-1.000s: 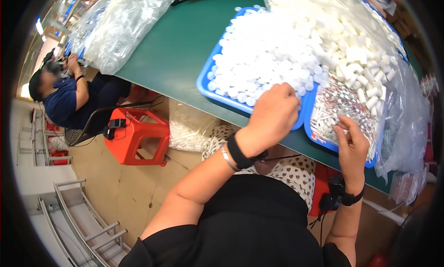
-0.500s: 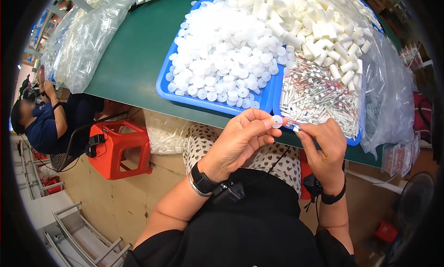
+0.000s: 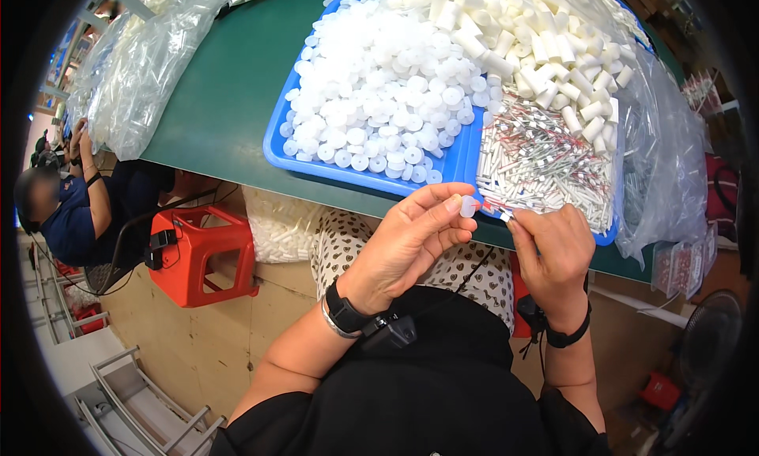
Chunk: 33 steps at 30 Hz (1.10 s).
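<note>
Left hand (image 3: 407, 246) pinches a translucent white disc (image 3: 468, 208) between thumb and forefinger, its other fingers loosely curled. Right hand (image 3: 556, 246), at about four o'clock from the disc, has thumb and fingertips closed on a small wired part (image 3: 506, 216); a white end shows at the tips and reddish wire reaches toward the disc, though whether it passes through the disc I cannot tell. Both pieces are near the front edge of the green table (image 3: 229, 84).

With the disc as the clock's centre, a blue tray (image 3: 336, 174) heaped with similar discs (image 3: 387, 100) lies toward eleven o'clock. Just beside it, at two, a second blue tray (image 3: 606, 239) holds a tangle of wired pieces (image 3: 545, 171). Cream-white cylinders (image 3: 545, 49) are piled farther off at one o'clock, reaching down to the tangle. Clear plastic bagging (image 3: 664, 156) slumps between two and three. Well apart, near nine o'clock, a red stool (image 3: 202, 258) stands on the floor (image 3: 190, 329), with a seated co-worker (image 3: 75, 219) beyond it
</note>
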Each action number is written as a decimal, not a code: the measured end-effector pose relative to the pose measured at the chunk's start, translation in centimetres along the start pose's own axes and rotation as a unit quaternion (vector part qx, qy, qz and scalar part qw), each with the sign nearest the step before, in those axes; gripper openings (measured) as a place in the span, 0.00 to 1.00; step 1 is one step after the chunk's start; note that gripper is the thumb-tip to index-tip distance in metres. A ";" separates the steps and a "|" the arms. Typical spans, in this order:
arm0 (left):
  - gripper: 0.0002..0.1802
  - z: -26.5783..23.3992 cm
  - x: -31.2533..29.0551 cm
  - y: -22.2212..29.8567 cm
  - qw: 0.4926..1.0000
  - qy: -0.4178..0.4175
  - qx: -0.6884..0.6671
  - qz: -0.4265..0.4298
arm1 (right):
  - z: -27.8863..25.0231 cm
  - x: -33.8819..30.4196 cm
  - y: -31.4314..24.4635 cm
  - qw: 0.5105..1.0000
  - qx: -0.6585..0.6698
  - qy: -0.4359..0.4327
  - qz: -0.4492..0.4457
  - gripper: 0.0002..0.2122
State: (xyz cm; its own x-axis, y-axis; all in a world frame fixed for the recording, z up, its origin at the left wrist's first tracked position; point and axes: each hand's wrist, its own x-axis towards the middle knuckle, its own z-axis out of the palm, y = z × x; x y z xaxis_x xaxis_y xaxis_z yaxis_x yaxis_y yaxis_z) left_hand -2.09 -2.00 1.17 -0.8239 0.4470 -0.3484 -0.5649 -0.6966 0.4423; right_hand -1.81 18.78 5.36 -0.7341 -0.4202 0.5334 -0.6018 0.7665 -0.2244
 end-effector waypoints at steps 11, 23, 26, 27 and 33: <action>0.19 -0.2 -0.2 -1.7 0.999 -0.036 0.032 -0.025 | 0.4 0.0 -1.1 0.998 0.018 -0.033 -0.045 0.07; 0.20 -1.1 0.4 -4.0 0.998 -0.056 -0.003 0.007 | 2.4 -1.4 -2.6 0.897 0.340 -0.061 0.276 0.05; 0.19 -0.8 -0.3 -3.1 0.998 -0.004 0.060 0.028 | 1.7 -0.4 -2.0 0.855 0.390 -0.144 0.309 0.07; 0.19 -1.2 -0.4 -3.2 0.995 0.006 0.087 0.051 | 1.5 -0.2 -1.0 0.876 0.362 -0.158 0.277 0.08; 0.20 0.1 -0.6 -2.4 0.996 0.027 0.070 0.057 | 3.4 2.4 4.0 0.992 -0.090 -0.087 0.016 0.03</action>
State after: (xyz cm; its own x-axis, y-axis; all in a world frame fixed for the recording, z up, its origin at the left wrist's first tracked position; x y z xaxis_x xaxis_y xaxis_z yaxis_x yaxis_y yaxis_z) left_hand -0.26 -0.57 0.42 -0.8820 0.3360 -0.3306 -0.4710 -0.6543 0.5917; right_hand -7.10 19.17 2.95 -0.8051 -0.4591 0.3756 -0.5222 0.8489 -0.0816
